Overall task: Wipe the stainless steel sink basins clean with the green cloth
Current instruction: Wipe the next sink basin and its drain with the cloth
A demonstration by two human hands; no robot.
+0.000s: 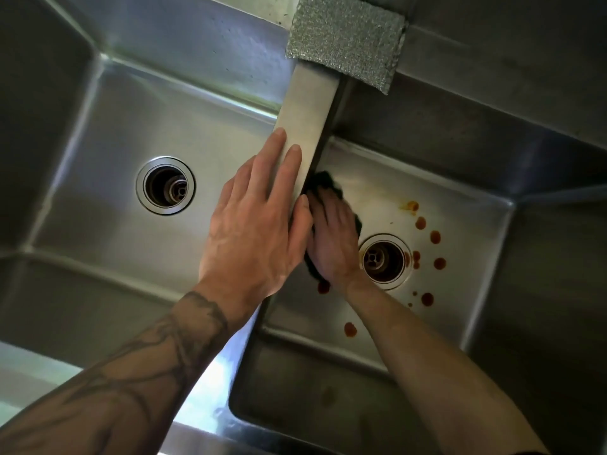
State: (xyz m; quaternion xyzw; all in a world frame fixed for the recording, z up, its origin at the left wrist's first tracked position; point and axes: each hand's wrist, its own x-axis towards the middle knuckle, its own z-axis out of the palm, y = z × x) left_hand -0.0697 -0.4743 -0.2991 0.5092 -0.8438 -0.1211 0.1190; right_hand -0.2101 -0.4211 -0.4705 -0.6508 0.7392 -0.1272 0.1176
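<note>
Green cloth [325, 182]: dark, bunched, on floor of R basin [460, 218], against the divider [312, 106], just left of R drain [384, 261].
R hand [331, 238]: palm down on cloth; grip spread flat, pressing it, not curled round it.
L hand [256, 231]: lies flat along divider top; grip straight, fingers close together, holding nothing.
Stains [439, 263]: red-brown spots on R basin floor, round drain's right & near sides; one at cloth's near edge.
L basin [108, 142]: steel, w/ L drain [166, 185] mid-floor.
Scrub pad [345, 41]: silver, draped over divider's far end.
</note>
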